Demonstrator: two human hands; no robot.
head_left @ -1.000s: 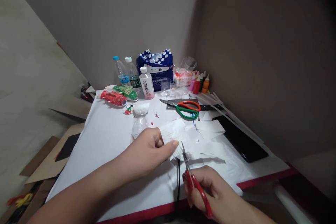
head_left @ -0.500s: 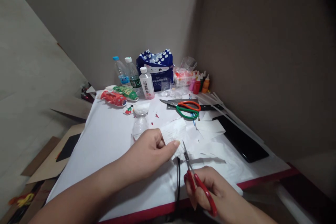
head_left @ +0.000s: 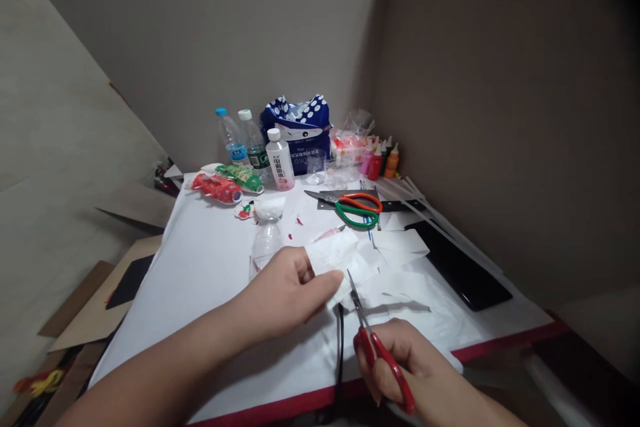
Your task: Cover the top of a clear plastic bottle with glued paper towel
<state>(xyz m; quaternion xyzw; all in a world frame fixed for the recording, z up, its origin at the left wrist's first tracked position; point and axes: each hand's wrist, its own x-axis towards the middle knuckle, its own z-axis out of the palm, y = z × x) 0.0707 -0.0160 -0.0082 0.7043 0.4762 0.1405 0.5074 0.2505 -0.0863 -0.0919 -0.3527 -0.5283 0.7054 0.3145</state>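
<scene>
Between thumb and curled fingers, my left hand [head_left: 295, 287] pinches a thin white sheet [head_left: 334, 250] that looks like tissue or soft paper. My right hand [head_left: 400, 353] grips red-handled scissors [head_left: 384, 355] by their loops. The scissor blades point up and away from me, close to the sheet's right edge by my left thumb; whether they touch it I cannot tell. Just beyond my left hand stands a clear plastic bottle piece [head_left: 267, 240], partly hidden by the hand. White paper scraps [head_left: 400, 290] lie to the right of the sheet.
Large scissors with orange and green handles [head_left: 357, 207] lie beyond my hands, over a dark blade. A black phone-like slab [head_left: 457, 267] lies at right. Along the back are bottles [head_left: 280, 160], a blue bag [head_left: 300, 127], paint bottles [head_left: 375, 163] and red and green fish-shaped pieces [head_left: 217, 188].
The scissor blades look slightly closer together than before. The white sheet has shifted a little, showing a pinkish thing behind its upper edge. Both hands stay nearly in place.
</scene>
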